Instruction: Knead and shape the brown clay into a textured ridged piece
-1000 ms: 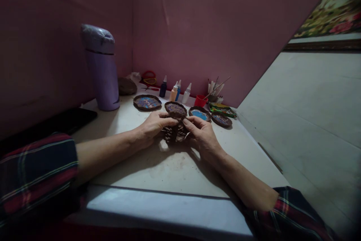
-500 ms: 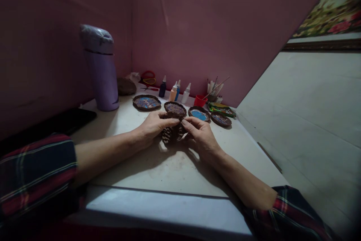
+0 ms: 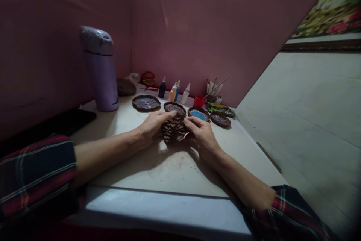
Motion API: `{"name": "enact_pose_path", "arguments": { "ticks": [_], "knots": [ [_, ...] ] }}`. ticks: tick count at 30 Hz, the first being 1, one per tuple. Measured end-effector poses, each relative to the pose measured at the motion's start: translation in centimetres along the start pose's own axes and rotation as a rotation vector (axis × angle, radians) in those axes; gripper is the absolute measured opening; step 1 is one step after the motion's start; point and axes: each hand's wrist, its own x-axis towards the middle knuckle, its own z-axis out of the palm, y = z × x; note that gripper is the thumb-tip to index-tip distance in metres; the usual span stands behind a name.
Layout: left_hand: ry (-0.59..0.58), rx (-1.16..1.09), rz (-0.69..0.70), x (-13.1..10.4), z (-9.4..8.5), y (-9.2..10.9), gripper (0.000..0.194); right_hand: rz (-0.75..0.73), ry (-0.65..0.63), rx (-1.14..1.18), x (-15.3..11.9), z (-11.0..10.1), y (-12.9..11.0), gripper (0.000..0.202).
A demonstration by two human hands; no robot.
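Note:
A dark brown, ridged clay piece (image 3: 174, 130) is held between my two hands above the white table (image 3: 169, 173). My left hand (image 3: 152, 126) grips its left side, the thumb lying across the top and the other fingers mostly hidden behind. On the right side, my right hand (image 3: 201, 134) pinches the edge with thumb and fingers. Just beyond the piece lies a round brown dish (image 3: 175, 108), partly covered by my left thumb. A dish with bright blue inside (image 3: 199, 114) sits behind my right hand.
Farther left are a blue-streaked dish (image 3: 146, 103), a purple bottle (image 3: 100, 71) and a black flat object (image 3: 72, 120). Along the back stand paint bottles (image 3: 173, 93), a red cup (image 3: 200, 101) and scissors (image 3: 148, 79). Another brown dish (image 3: 220, 119) lies right.
My left thumb has moved up and left, away from my right fingertips, and more of the ridged clay surface shows. Both hands still hold the piece.

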Motion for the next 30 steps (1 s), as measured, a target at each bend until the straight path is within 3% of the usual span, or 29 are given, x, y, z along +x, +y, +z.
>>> {"name": "enact_pose_path", "arguments": {
  "ticks": [8, 21, 30],
  "knots": [
    [0.080, -0.081, -0.038, -0.02, 0.49, 0.37, 0.022, 0.010, 0.046, 0.034, -0.20, -0.08, -0.17, 0.031],
    [0.117, 0.120, 0.000, 0.22, -0.21, -0.11, 0.022, -0.010, -0.014, -0.009, 0.02, -0.19, 0.14, 0.031],
    [0.019, 0.003, -0.025, 0.06, -0.32, 0.04, 0.037, 0.003, 0.025, 0.011, 0.00, -0.17, 0.05, 0.031]
  ]
}}
